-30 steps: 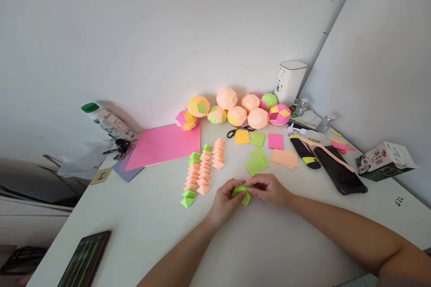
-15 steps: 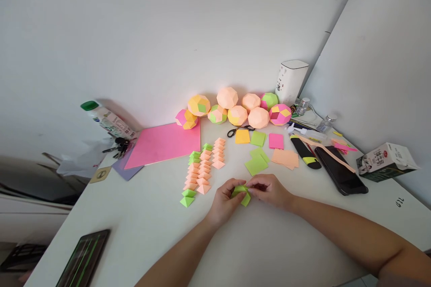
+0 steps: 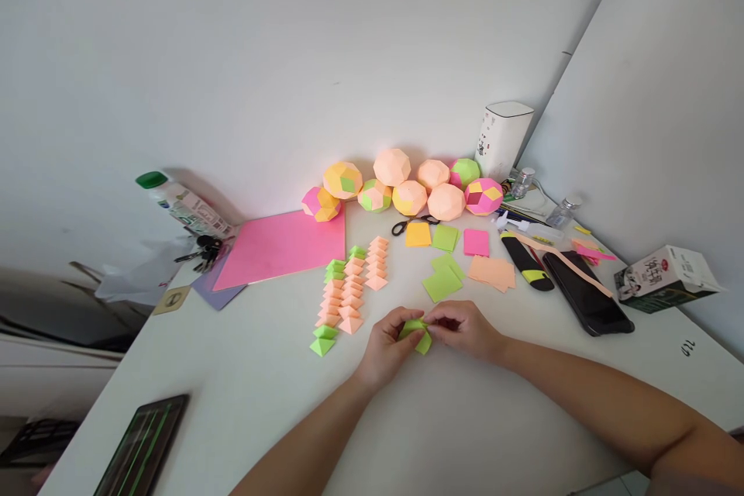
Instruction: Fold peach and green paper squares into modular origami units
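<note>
Near the front middle of the white table, my left hand (image 3: 388,347) grips a partly folded green paper (image 3: 423,342) between thumb and fingers. My right hand (image 3: 465,327) pinches the upper right edge of the same paper, its fingertips close to those of the left. Left of my hands stand rows of folded peach pieces (image 3: 350,302) and green pieces (image 3: 322,346). Behind my hands lie flat green sheets (image 3: 442,284), with peach sheets (image 3: 491,271) to their right. Farther back are small yellow (image 3: 418,234), green (image 3: 446,238) and pink (image 3: 476,242) stacks.
Folded paper balls (image 3: 446,202) line the wall, with black scissors (image 3: 399,229) before them. A pink board (image 3: 279,248), keys (image 3: 208,252) and a bottle (image 3: 191,205) are at left. On the right are a cutter (image 3: 526,262), a phone (image 3: 587,294) and a milk carton (image 3: 666,277).
The view has shifted very slightly. Both hands keep almost the same hold on the green paper.
</note>
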Demonstrator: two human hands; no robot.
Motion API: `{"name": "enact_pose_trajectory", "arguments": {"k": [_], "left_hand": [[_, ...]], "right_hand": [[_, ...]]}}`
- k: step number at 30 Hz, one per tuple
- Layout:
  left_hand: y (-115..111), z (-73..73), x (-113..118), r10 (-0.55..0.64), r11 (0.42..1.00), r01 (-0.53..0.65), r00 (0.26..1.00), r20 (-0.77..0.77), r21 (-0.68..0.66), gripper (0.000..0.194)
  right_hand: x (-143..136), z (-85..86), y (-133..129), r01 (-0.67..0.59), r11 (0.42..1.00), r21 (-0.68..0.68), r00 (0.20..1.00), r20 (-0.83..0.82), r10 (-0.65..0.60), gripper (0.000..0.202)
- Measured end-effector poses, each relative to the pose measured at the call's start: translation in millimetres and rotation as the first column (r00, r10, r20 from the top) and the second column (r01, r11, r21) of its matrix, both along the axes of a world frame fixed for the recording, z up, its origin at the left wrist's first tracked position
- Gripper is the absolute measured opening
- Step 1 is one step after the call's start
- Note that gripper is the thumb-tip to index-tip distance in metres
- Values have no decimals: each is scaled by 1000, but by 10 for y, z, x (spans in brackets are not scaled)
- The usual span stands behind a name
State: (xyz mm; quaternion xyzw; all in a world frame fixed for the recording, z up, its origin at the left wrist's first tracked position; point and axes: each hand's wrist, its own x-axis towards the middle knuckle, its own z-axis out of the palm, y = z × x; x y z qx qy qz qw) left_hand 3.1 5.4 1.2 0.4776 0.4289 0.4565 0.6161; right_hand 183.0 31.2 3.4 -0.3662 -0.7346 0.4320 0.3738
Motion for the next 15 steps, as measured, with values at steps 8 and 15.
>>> {"name": "enact_pose_trajectory", "arguments": {"k": [8, 15], "left_hand": [[-3, 23, 29, 61, 997, -56, 994, 90, -54, 27], [-23, 9, 46, 125, 992, -125, 991, 42, -3, 23]], "right_hand": [[21, -29, -6, -28, 998, -54, 1000, -6, 28, 15], [-1, 8, -13, -42, 996, 81, 999, 8, 42, 19]]}}
